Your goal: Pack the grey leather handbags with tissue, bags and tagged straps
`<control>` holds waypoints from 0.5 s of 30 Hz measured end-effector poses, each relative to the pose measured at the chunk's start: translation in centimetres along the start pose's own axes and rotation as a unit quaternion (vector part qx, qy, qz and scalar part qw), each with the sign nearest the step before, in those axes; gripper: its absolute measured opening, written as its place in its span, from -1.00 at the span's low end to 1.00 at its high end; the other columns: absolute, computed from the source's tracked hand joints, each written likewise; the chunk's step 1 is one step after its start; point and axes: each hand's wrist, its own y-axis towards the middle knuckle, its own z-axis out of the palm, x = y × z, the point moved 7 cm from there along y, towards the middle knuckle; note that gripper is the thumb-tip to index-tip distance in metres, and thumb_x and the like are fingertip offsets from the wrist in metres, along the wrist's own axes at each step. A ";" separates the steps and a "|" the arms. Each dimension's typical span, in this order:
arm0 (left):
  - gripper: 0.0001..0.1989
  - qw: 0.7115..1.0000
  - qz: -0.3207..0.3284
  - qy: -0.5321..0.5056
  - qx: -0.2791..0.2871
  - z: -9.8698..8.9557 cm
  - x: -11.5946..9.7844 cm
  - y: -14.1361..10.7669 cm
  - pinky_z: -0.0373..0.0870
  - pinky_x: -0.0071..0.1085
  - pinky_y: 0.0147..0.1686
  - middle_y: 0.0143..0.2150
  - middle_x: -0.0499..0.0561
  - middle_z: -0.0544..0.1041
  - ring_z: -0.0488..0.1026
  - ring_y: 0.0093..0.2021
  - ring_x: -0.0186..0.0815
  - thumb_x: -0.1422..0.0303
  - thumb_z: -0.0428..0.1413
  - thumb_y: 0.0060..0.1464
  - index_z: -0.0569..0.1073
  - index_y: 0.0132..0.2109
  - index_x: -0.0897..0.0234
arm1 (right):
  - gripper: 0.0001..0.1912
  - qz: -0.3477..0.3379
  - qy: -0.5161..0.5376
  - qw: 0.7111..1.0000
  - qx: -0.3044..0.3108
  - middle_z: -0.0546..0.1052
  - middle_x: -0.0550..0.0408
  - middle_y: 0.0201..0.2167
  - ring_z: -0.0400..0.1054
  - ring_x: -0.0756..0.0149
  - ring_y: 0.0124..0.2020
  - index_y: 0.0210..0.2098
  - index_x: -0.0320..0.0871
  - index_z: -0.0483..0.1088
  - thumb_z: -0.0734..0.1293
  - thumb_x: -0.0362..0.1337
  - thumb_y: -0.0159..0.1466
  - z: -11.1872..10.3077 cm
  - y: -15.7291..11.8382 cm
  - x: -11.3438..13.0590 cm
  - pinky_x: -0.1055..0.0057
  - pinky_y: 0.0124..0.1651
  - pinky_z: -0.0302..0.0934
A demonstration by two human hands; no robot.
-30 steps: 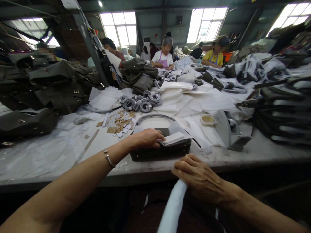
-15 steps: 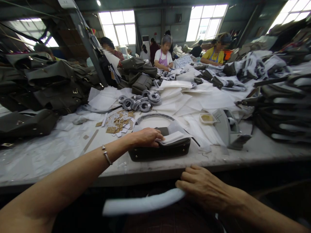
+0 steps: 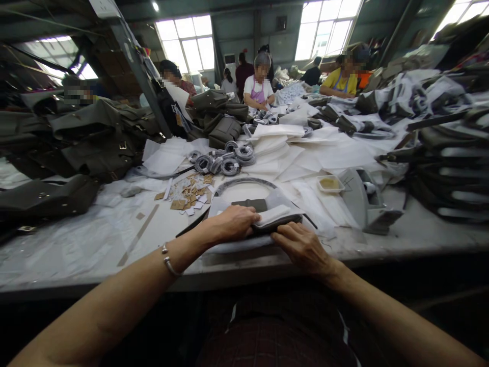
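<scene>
In the head view, a dark olive bag [image 3: 284,221] lies on the table edge in front of me, with folded white sheet padding [image 3: 273,215] at its opening. My left hand [image 3: 239,223], a silver bangle on its wrist, has its fingers curled over the bag's near edge and the padding. At the bag's near right edge, my right hand [image 3: 301,245] is closed with its fingers gripping the rim. A whitish wrap [image 3: 240,248] shows along the front, below the hands. A small dark olive flap [image 3: 250,205] lies just beyond my left fingers.
Wrapped strap coils [image 3: 229,165] and brown tags [image 3: 191,193] lie behind the bag. A tape dispenser [image 3: 369,201] and a small tray [image 3: 329,184] stand right. Bags are piled left [image 3: 95,137] and right [image 3: 451,168]. Co-workers [image 3: 260,86] work across the table.
My right hand has moved up from below the table edge to the bag's rim. The white strip it held is out of its grasp. Whitish wrap now covers the bag's front.
</scene>
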 end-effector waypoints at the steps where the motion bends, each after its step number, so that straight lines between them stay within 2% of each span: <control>1: -0.72 1.000 -0.017 0.008 -0.012 0.5 -0.4 -0.1 0.39 -0.30 -0.23 -0.12 0.11 0.51 0.50 -0.19 -0.12 0.28 0.13 0.10 0.44 -0.04 0.26 | -0.76 0.009 -0.004 1.000 -0.016 0.49 -0.01 -0.25 0.29 0.25 -0.26 -0.09 -0.14 0.44 0.17 -0.42 0.38 0.2 -0.4 -0.2 0.30 -0.18 0.14; 3: -0.55 0.996 -0.058 0.039 -0.054 1.8 -1.2 -0.3 0.40 -0.19 -0.13 -0.03 0.20 0.48 0.47 -0.06 -0.02 0.22 0.19 0.07 0.37 0.07 0.34 | -0.76 0.033 -0.016 0.998 -0.050 0.51 0.00 -0.22 0.30 0.23 -0.22 -0.10 -0.11 0.45 0.18 -0.43 0.37 0.4 -1.1 -0.6 0.27 -0.13 0.14; 4: -0.52 0.991 -0.082 0.060 -0.085 2.5 -1.6 -0.3 0.37 -0.13 -0.05 0.03 0.25 0.46 0.43 0.03 0.03 0.26 0.17 0.10 0.33 0.12 0.38 | -0.76 0.042 -0.022 0.997 -0.064 0.52 0.02 -0.24 0.31 0.24 -0.23 -0.11 -0.10 0.45 0.19 -0.43 0.37 0.6 -1.4 -0.8 0.26 -0.12 0.14; 8: -0.62 0.970 -0.153 0.089 -0.166 5.3 -2.5 -0.7 0.28 -0.08 0.12 0.21 0.28 0.37 0.31 0.22 -0.02 0.49 -0.07 0.26 0.27 0.20 0.38 | -0.82 0.050 -0.029 0.994 -0.093 0.54 0.07 -0.30 0.34 0.26 -0.26 -0.17 -0.09 0.45 0.24 -0.42 0.35 0.8 -1.9 -0.8 0.25 -0.11 0.13; 11: -0.61 0.964 -0.156 0.084 -0.198 6.5 -2.5 -1.0 0.30 -0.11 0.13 0.25 0.27 0.35 0.30 0.24 -0.04 0.49 -0.11 0.29 0.26 0.22 0.37 | -0.80 0.049 -0.049 0.991 -0.112 0.55 0.03 -0.19 0.36 0.19 -0.09 -0.06 -0.08 0.42 0.31 -0.37 0.32 -0.3 -1.6 -0.8 0.19 0.01 0.15; 13: -0.61 0.960 -0.149 0.086 -0.220 6.8 -2.3 -1.2 0.31 -0.13 0.14 0.26 0.24 0.35 0.31 0.25 -0.06 0.49 -0.11 0.30 0.26 0.24 0.34 | -0.65 0.042 -0.069 0.992 -0.097 0.51 -0.04 -0.01 0.28 0.07 0.11 0.09 -0.09 0.35 0.33 -0.30 0.31 -0.9 -0.9 -0.8 0.05 0.17 0.09; 15: -0.60 0.956 -0.143 0.094 -0.239 7.0 -2.3 -1.4 0.34 -0.15 0.13 0.25 0.22 0.37 0.32 0.24 -0.07 0.49 -0.11 0.29 0.27 0.24 0.30 | -0.57 0.019 -0.069 0.996 -0.043 0.46 -0.07 0.10 0.21 0.02 0.20 0.18 -0.10 0.29 0.30 -0.31 0.32 -0.7 0.2 -0.9 -0.05 0.27 0.00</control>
